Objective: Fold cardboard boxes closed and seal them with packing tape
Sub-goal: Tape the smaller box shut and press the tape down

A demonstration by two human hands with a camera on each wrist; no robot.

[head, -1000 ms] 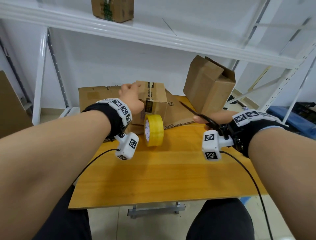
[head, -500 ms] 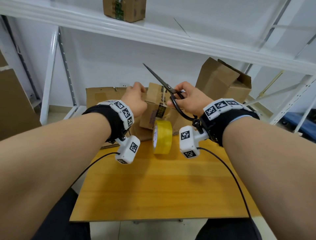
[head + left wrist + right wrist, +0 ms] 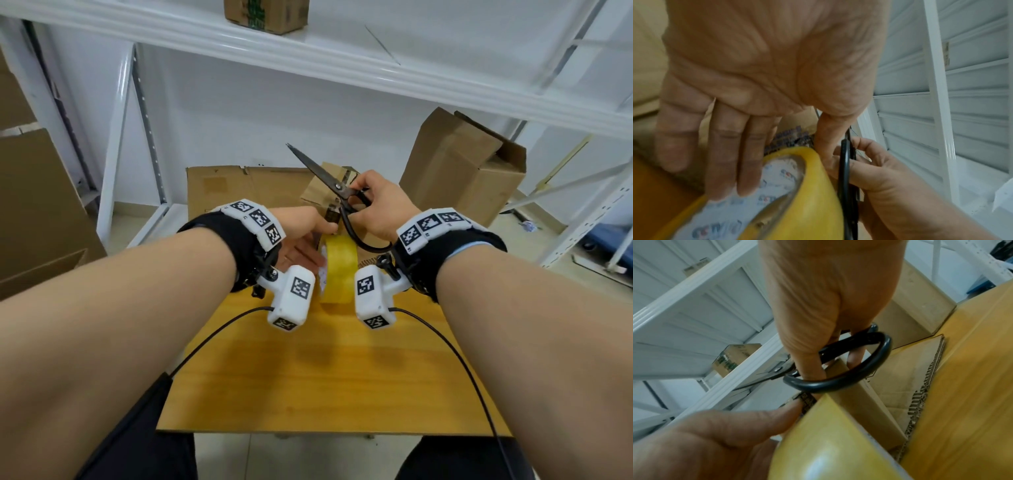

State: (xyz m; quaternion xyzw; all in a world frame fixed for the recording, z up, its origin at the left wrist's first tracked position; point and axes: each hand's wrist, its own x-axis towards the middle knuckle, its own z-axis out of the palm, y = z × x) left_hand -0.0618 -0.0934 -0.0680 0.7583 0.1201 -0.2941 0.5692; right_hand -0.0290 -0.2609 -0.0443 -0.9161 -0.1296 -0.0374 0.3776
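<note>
Left hand (image 3: 298,237) and right hand (image 3: 381,209), gripping scissors (image 3: 322,174), half-hide small box (image 3: 314,199).

You are in a storeroom or packing area. White steel racking (image 3: 308,44) stands around you, its uprights (image 3: 147,120) punched with rows of holes, and a small carton (image 3: 267,13) sits on the shelf overhead. More brown cartons (image 3: 37,205) are stacked at your left, an open box (image 3: 459,171) stands at the far right, and flattened cardboard (image 3: 239,188) lies along the back of your wooden table (image 3: 325,377). A roll of yellow packing tape (image 3: 339,270) and black scissors (image 3: 325,178) are at the bench. The walls are bare white, the floor (image 3: 291,459) pale tile
</note>
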